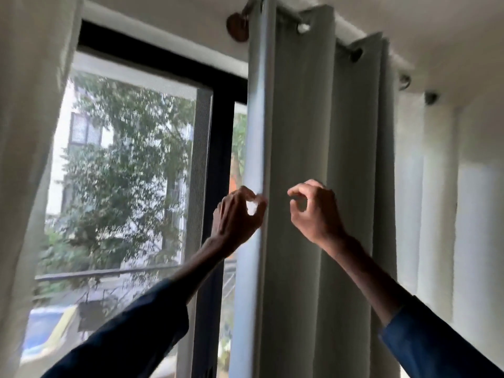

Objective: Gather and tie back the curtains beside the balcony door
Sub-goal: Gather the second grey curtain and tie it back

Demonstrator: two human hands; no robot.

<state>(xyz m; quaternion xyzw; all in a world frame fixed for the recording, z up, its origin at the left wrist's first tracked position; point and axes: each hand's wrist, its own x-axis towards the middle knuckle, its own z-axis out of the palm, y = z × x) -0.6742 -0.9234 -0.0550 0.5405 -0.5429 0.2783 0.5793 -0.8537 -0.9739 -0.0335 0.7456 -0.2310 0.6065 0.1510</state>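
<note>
Grey curtain [300, 159] hangs in upright folds; second curtain [24, 159], seemingly white, left.

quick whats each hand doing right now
left hand: closed, fingers and thumb curled round the leading edge of the curtain.
right hand: fingers curled against the curtain; whether it pinches any fabric cannot be told.

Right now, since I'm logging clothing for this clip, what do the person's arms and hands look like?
Long blue sleeves end short of both wrists. The left sleeve looks dark navy; the right sleeve a brighter blue with a cuff edge. The left hand and right hand are bare: no gloves, rings or watch show.
</note>
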